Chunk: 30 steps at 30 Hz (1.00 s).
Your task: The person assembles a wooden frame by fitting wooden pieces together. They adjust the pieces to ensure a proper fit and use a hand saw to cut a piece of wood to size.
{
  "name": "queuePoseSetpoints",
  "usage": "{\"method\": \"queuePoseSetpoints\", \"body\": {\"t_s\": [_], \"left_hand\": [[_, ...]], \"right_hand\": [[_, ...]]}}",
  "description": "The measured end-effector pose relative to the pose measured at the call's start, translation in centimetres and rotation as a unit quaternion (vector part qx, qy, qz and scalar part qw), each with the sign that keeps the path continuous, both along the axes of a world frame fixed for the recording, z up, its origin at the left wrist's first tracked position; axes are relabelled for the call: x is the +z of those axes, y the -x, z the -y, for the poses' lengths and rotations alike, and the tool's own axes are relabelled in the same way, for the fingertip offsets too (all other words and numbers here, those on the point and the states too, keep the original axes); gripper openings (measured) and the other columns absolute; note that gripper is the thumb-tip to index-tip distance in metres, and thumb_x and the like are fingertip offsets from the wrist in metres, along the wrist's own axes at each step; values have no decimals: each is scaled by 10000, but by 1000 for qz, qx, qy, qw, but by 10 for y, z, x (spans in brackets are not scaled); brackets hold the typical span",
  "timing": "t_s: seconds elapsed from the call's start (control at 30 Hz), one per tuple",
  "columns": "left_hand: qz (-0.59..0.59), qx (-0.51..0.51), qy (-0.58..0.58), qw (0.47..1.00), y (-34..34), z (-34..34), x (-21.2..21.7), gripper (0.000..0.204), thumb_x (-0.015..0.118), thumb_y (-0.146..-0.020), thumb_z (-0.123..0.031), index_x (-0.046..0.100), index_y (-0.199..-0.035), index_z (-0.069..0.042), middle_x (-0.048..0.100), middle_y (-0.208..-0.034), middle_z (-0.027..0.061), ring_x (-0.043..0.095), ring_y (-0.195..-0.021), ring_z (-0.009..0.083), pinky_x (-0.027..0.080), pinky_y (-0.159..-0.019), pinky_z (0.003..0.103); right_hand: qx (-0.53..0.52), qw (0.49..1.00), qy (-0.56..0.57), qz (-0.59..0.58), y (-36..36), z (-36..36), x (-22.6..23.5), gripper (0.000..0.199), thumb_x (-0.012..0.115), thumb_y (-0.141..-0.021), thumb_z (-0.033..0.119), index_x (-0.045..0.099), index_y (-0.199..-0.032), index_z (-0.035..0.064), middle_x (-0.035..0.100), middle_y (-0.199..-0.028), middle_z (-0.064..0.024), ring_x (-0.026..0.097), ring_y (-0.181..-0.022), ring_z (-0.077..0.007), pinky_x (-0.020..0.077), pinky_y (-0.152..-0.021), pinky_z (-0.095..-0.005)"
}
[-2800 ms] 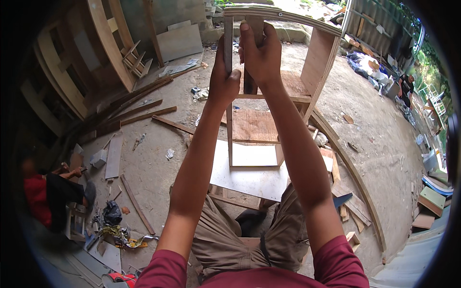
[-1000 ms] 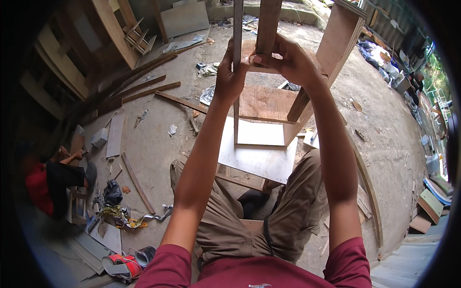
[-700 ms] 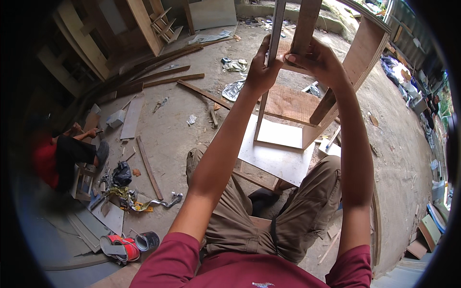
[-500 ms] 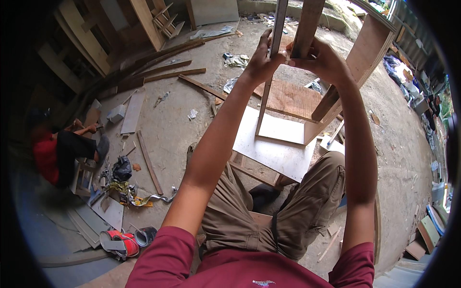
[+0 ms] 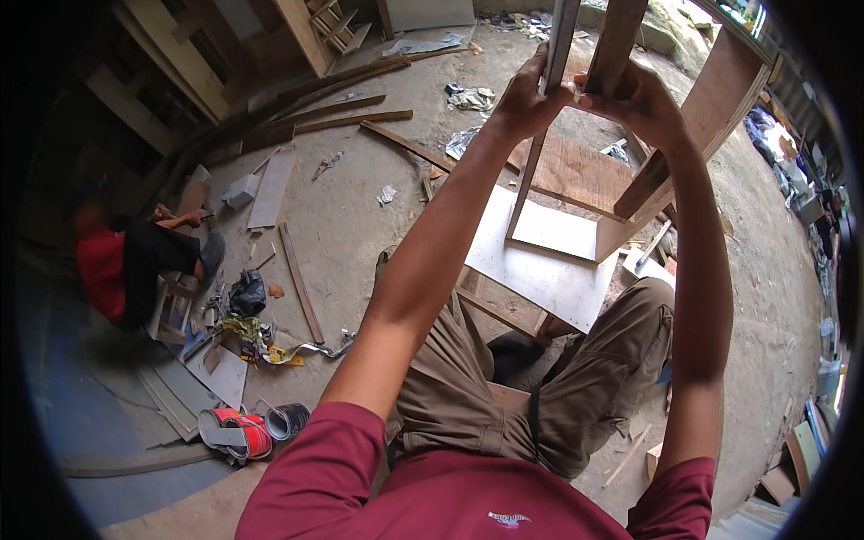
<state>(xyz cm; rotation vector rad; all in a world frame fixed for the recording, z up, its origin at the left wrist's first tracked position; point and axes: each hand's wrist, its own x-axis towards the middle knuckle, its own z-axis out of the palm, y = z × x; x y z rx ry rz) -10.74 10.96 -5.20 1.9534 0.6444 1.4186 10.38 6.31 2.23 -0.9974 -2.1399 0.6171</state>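
Note:
A partly built wooden frame stands in front of me, its lower end on a white board point(image 5: 540, 276) set on a low wooden support between my knees. At its top, my left hand point(image 5: 524, 106) is closed round a thin upright panel point(image 5: 529, 175) seen edge-on. My right hand point(image 5: 650, 106) grips a brown wood strip point(image 5: 617, 40) beside it. Thumbs and fingertips of both hands nearly meet between the two pieces; anything small pinched there is hidden. A plywood side panel point(image 5: 720, 90) rises to the right, and a brown board point(image 5: 580, 171) lies behind.
Timber strips point(image 5: 351, 121) and crumpled foil litter the concrete floor. At the left a person in a red top point(image 5: 101, 270) sits near scrap and a black bag point(image 5: 247, 292). Red paint cans point(image 5: 236, 436) stand lower left. Piled cloth and oddments point(image 5: 778, 148) line the right side.
The whole view has swung slightly left, so everything sits further right in the picture. Both hands keep their hold on the panel and strip.

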Motion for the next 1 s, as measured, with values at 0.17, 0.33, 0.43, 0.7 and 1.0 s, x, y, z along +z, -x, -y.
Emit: {"method": "queuePoseSetpoints", "body": {"t_s": [0.17,0.33,0.43,0.7,1.0], "left_hand": [[-2,16,0,1000,-8,-12,-10,935,654,-794,-357,308,-1525,112,393,-1523,336,370,-1450,413,304,-1199,402],[20,23,7,1000,-7,2,-7,992,675,-810,-392,243,-1561,91,359,-1558,322,323,-1492,396,281,-1217,400],[31,8,23,999,-6,10,-7,1026,704,-835,-488,251,-1562,77,430,-1517,307,404,-1447,390,323,-1195,402],[-69,9,37,997,12,20,7,1119,747,-816,-611,255,-1561,65,506,-1455,306,477,-1400,376,372,-1170,408],[11,21,9,1000,-5,14,-8,1026,658,-886,-445,138,-1573,113,330,-1572,338,316,-1497,389,272,-1214,366]], "right_hand": [[30,996,34,-74,-5,-1,-7,445,809,-887,119,616,-1266,-11,716,-1201,-92,680,-1087,-139,568,-955,-301],[3,999,28,-31,1,6,-2,418,817,-883,125,644,-1242,-1,720,-1178,-70,686,-1066,-144,548,-963,-310],[-18,999,23,-23,2,6,-4,458,823,-881,148,629,-1271,6,714,-1192,-74,674,-1102,-153,541,-978,-320],[-3,971,-124,-207,2,6,-9,554,771,-924,122,488,-1389,16,703,-1198,-140,667,-1143,-202,536,-997,-377],[-270,856,-433,-83,-19,55,-29,452,794,-909,210,580,-1274,49,703,-1169,-108,679,-1131,-250,538,-969,-398]]}}
